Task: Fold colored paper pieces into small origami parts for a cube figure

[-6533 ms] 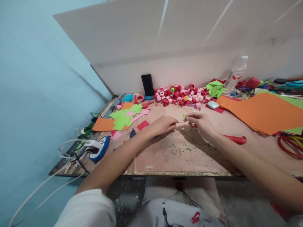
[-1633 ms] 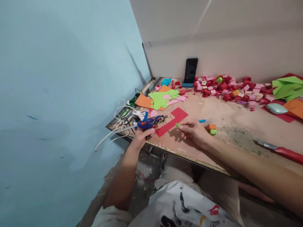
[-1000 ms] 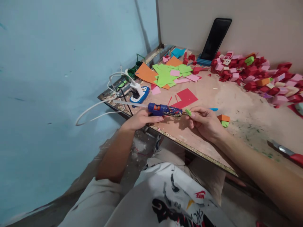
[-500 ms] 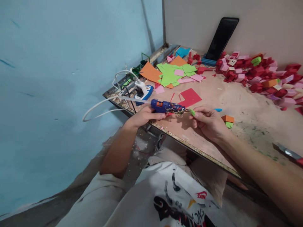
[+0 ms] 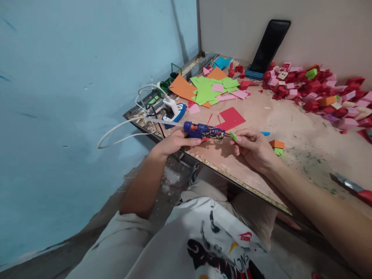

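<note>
My left hand (image 5: 178, 142) is closed around a blue glue gun (image 5: 200, 130), whose nozzle points right. A long pale glue stick (image 5: 162, 121) sticks out of its back end. Between the thumb and fingers of my right hand (image 5: 253, 147) is a small green piece of paper (image 5: 233, 136), right at the nozzle tip. Whether the two touch I cannot tell. Past my right fingers lie an orange block (image 5: 277, 144), a green piece (image 5: 278, 151) and a small blue item (image 5: 265, 133). Behind the glue gun lies a red paper sheet (image 5: 232, 118).
Green paper pieces (image 5: 203, 91) and an orange sheet (image 5: 182, 87) lie at the back left, near a blue-and-white power strip (image 5: 176, 116) with a white cable (image 5: 116, 124). A phone (image 5: 270, 46) stands before a heap of folded paper blocks (image 5: 314, 91). A knife (image 5: 350, 185) lies right.
The whole view has shifted slightly, so everything appears a little further left. Both hands keep their hold on the glue gun and the green paper.
</note>
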A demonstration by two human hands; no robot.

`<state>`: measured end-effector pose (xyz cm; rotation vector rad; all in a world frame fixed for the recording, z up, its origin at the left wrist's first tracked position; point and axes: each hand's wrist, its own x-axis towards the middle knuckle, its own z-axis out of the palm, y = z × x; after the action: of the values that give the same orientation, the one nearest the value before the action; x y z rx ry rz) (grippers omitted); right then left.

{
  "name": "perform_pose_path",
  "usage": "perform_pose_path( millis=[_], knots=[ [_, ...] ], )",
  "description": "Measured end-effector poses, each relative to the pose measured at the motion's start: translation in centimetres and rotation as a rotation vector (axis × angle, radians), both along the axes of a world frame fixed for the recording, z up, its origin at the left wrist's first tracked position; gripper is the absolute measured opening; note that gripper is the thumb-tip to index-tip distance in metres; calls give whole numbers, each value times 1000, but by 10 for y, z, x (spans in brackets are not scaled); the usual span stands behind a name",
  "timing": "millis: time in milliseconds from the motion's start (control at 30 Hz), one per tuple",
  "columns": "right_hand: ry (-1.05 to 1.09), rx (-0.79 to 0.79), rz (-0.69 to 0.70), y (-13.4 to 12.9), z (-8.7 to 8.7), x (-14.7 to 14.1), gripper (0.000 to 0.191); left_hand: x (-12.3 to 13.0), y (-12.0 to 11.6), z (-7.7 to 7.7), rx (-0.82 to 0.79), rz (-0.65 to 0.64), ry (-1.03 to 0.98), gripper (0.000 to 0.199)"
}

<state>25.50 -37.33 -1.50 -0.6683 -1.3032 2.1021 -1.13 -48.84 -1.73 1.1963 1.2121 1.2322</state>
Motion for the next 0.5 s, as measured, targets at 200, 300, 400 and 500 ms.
perform_pose_path(
  millis=[200,300,400,500],
  knots=[
    [23,-33,14,-1,2,0,24,1,0,1,7,-12,-32,33],
    [21,-32,10,-1,1,1,23,1,-1,1,1,-4,-40,34],
    [15,-30,8,0,0,0,25,1,-1,2,-15,-2,-33,34],
    [10,-9,9,0,-1,0,25,1,0,2,-19,-3,-21,33]
  ],
)
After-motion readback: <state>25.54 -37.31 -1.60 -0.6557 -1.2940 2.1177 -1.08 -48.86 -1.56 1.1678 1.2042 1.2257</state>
